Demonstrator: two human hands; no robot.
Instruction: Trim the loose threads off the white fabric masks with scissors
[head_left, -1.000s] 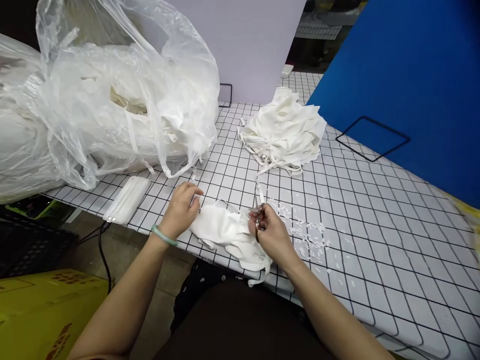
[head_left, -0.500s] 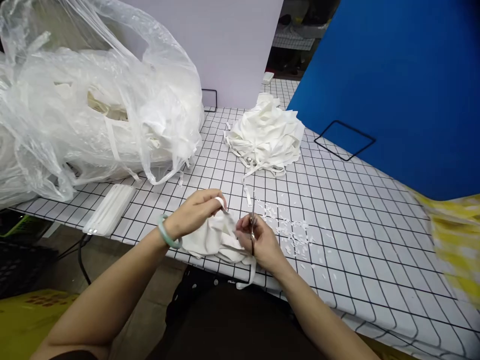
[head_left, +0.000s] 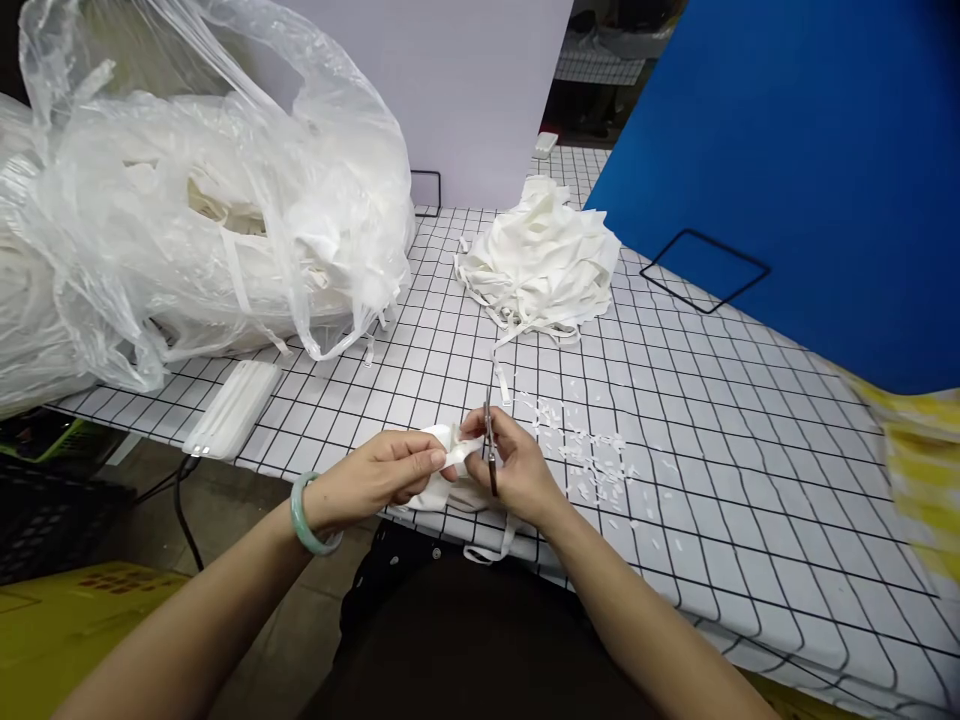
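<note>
My left hand (head_left: 401, 467), with a green bangle (head_left: 307, 515) at its wrist, pinches a piece of white fabric (head_left: 431, 492) close to the table's front edge. Small scissors (head_left: 490, 445) sit in my right hand (head_left: 517, 465), their blades pointing away from me. The fingertips of that hand also touch the fabric, so both hands meet on it. A white strap (head_left: 491, 553) from the fabric droops over the edge. Small white clippings (head_left: 589, 460) lie scattered to the right of my right hand.
Beyond my hands a heap of white fabric pieces (head_left: 544, 260) with straps stands on the checked tablecloth (head_left: 720, 450). Large clear plastic bags (head_left: 225, 230) fill the left. A white power strip (head_left: 234, 410) lies at the edge. A blue panel (head_left: 810, 150) stands at right.
My left hand has come down and right, bringing the fabric to my right hand's fingers. The right hand has shifted slightly left and up with the scissors. The camera view moved a little.
</note>
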